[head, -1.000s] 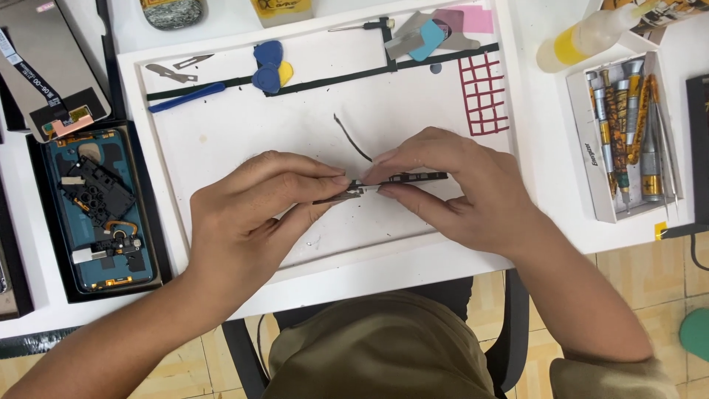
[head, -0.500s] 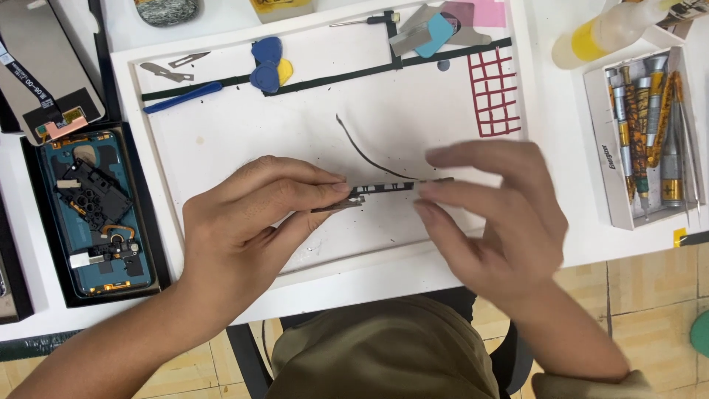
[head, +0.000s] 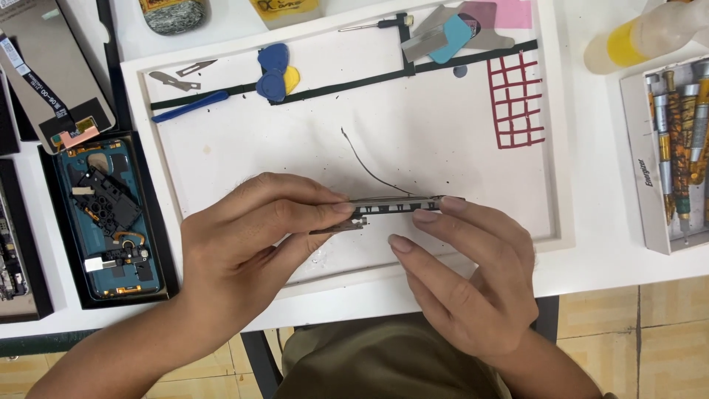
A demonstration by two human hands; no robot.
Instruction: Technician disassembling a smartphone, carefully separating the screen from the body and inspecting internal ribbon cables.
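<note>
— Hands first: what does each one have?

— Left hand (head: 251,236) is pinched shut on a thin grey metal strip with small cutouts (head: 395,205), gripping its left end between thumb and fingers. Right hand (head: 473,281) is loosely spread, fingers half curled; two fingertips (head: 427,216) touch the strip's right part from below, not clamped around it

— Where is that strip?

— Held level just above the white work tray with a raised rim (head: 561,148), over its lower middle part. A thin black wire (head: 365,162) curves up and left from the strip across the tray

— What else is around?

— On the white desk (head: 613,281), left of the tray, lies an opened phone body with a teal inner frame (head: 111,218) in a black holder. Along the tray's top edge sit blue and yellow plastic picks (head: 277,74) and a blue plastic pry tool (head: 190,106). At the right edge, a white box of screwdrivers (head: 676,148), well apart from both hands
</note>
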